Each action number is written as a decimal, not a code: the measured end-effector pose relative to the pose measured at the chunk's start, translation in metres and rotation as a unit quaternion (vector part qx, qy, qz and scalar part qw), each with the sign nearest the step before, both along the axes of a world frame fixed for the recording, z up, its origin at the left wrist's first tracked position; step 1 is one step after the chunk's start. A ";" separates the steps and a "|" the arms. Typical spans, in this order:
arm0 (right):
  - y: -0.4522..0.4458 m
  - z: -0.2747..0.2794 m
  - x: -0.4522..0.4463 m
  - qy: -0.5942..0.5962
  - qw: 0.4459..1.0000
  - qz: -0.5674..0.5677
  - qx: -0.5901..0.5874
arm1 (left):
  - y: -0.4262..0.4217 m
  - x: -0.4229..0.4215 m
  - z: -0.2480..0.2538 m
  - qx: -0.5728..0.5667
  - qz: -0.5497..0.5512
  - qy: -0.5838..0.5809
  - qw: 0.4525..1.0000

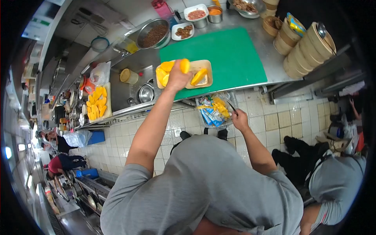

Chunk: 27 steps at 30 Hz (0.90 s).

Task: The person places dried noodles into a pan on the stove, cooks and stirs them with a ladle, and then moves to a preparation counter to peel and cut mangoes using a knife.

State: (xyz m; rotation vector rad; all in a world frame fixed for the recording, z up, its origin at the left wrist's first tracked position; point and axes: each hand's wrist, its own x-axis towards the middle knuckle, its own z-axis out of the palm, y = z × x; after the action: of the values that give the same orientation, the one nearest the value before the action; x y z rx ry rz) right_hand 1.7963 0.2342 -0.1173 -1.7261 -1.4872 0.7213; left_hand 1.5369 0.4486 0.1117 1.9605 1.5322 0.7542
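Note:
My left hand [179, 78] is closed around a peeled yellow-orange piece [184, 65] that looks like mango. It is above the middle of two pale trays standing side by side. Several similar pieces lie in the left tray [158, 83]; one long piece [199, 76] lies in the right tray [210, 74]. My right hand [240, 118] grips a knife [232, 105], its blade angled up and left. Below the knife, a lined waste bin [203, 118] contains yellow peelings and blue-and-white wrappers.
A green cutting board [223, 55] covers much of the steel counter. Bowls of food, including a steel bowl [166, 39], stand behind it. Bamboo steamers [299, 55] are stacked at right. More yellow pieces [96, 102] lie left of the sink [121, 92]. A person [337, 184] is close at right.

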 end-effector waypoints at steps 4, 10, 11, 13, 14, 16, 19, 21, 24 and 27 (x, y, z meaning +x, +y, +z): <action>-0.019 -0.008 0.010 0.021 0.999 -0.026 -0.006 | 0.011 0.006 0.013 -0.076 -0.046 0.128 0.988; -0.031 -0.028 0.023 0.009 0.995 -0.061 -0.079 | -0.013 -0.060 0.016 -0.003 -0.064 0.085 0.994; -0.029 -0.043 0.022 0.049 0.991 -0.084 -0.094 | -0.024 -0.083 0.020 -0.021 -0.057 0.045 0.997; -0.027 -0.044 0.023 0.099 0.986 -0.087 -0.102 | -0.043 -0.140 0.037 -0.231 -0.059 -0.223 0.945; -0.030 -0.057 0.030 0.054 0.992 -0.084 -0.079 | -0.054 -0.174 0.042 -0.207 -0.024 -0.229 0.951; -0.027 -0.064 0.033 0.064 0.992 -0.092 -0.052 | -0.074 -0.242 0.044 -0.217 0.092 0.028 0.971; -0.021 -0.050 0.034 -0.021 0.992 -0.089 -0.091 | -0.102 -0.360 0.027 -0.088 0.216 0.293 0.927; -0.016 -0.059 0.032 -0.045 0.991 -0.098 -0.085 | -0.092 -0.434 0.017 -0.060 0.304 0.163 0.937; -0.001 -0.055 0.021 -0.134 0.975 -0.096 -0.147 | -0.048 -0.508 0.041 0.009 0.331 0.120 0.936; 0.016 -0.061 0.001 -0.139 0.939 -0.233 -0.212 | 0.033 -0.606 0.023 0.100 0.327 0.088 0.936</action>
State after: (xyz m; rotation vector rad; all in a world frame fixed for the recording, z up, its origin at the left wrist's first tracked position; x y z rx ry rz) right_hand 1.7970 0.2501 -0.1780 -2.4846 -1.0649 0.5838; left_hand 0.9313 0.4820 0.1347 1.6756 2.3482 1.0488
